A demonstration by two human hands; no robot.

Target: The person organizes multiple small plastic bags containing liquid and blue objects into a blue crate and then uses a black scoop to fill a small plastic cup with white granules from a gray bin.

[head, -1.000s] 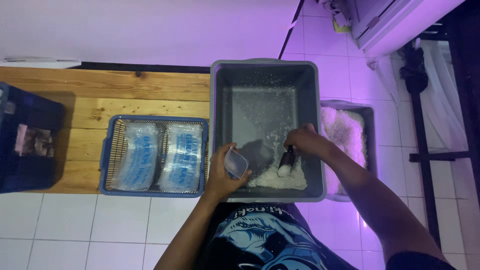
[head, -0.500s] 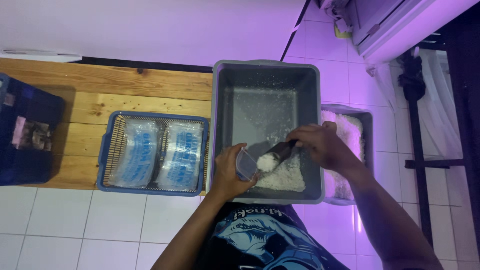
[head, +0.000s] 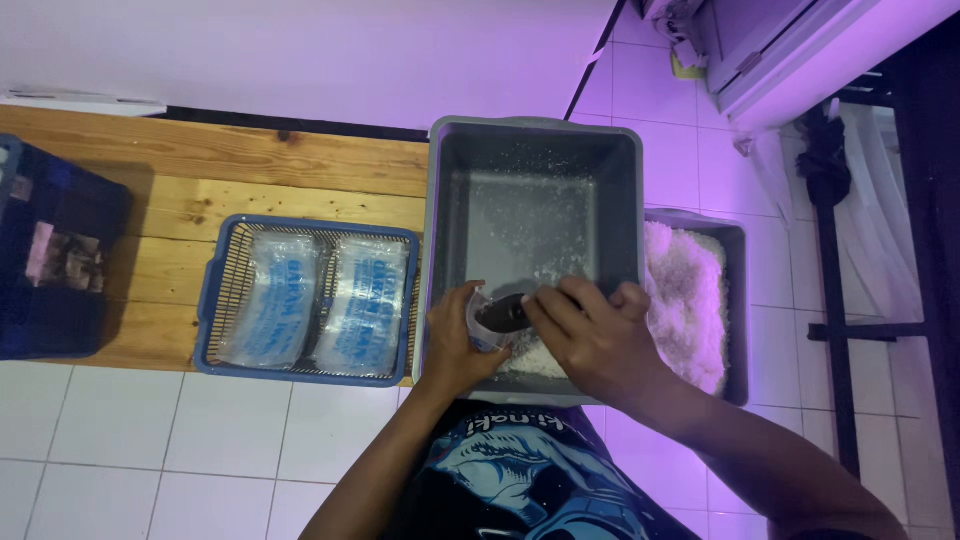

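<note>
The left hand (head: pixel 455 345) is curling around a small clear bag (head: pixel 482 322), its fingers wrapped on the bag's left side and holding the mouth open at the near left corner of the grey tub (head: pixel 435 250). The right hand (head: pixel 590 340) is closing its fingers over a dark scoop (head: pixel 507 312), which is tipping into the bag's opening; most of the scoop is hiding under the fingers, so what it carries cannot be told. Both hands are meeting just above a small heap of white grains (head: pixel 535 358) lying against the tub's near wall, while scattered grains are dusting the rest of the tub floor. Just right of the tub, a second grey bin (head: pixel 738 300) is sitting on the tiled floor (head: pixel 200 440), filled high with the same white grains. Left of the tub, a blue basket (head: pixel 310 228) is resting on a wooden pallet (head: pixel 250 170), holding two filled clear bags with blue print (head: pixel 315 300) lying side by side. At the far left edge, a dark blue crate (head: pixel 60 260) is standing on the pallet.
</note>
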